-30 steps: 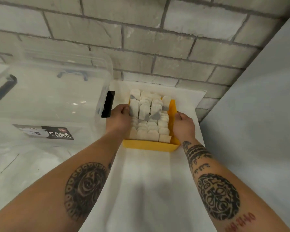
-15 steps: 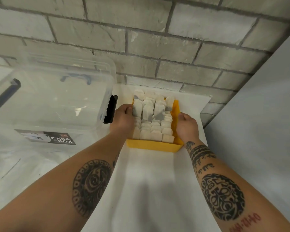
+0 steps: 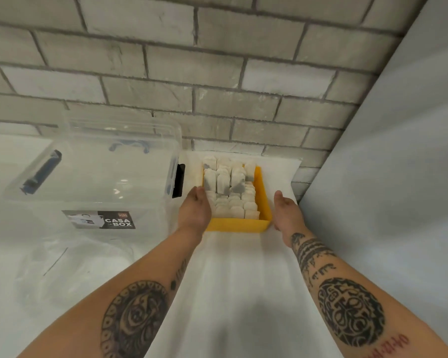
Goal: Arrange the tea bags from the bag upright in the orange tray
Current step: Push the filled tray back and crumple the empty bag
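Orange tray: stands on a white sheet on the desk, close to the brick wall, between the two hands
Tea bags: fill the tray in upright rows; the far rows rise higher than the near ones, and a few there show dark contents
Left hand: released, fingers straight, palm turned towards the tray; it covers the tray's left wall and grasps nothing
Right hand: released, fingers straight, palm towards the tray, just beside its right wall; whether it touches cannot be told
Clear box: left of the tray, lid on, black latch facing the tray, label reading CASA BOX
Grey panel: right of the sheet
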